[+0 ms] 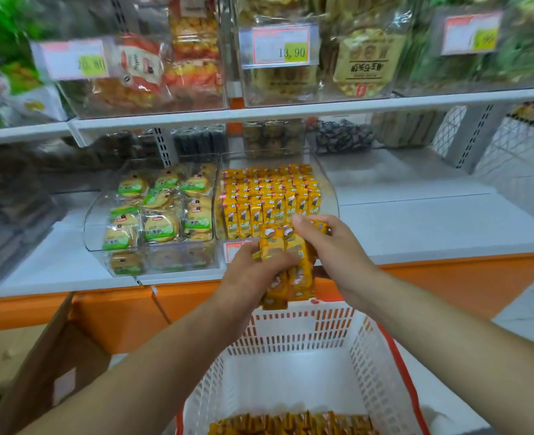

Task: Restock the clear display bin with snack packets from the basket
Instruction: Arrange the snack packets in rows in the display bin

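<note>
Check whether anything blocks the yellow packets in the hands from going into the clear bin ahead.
Only the curved front wall of the clear bin lies between. The yellow packets, gripped by the left hand and right hand, probably must go over it. Standing rows of packets already fill most of the bin.

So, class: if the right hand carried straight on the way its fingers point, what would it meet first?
Probably the front row of yellow packets standing in the clear bin. The right hand, gripping a packet bundle, points forward-left toward them, though depth is unclear.
</note>
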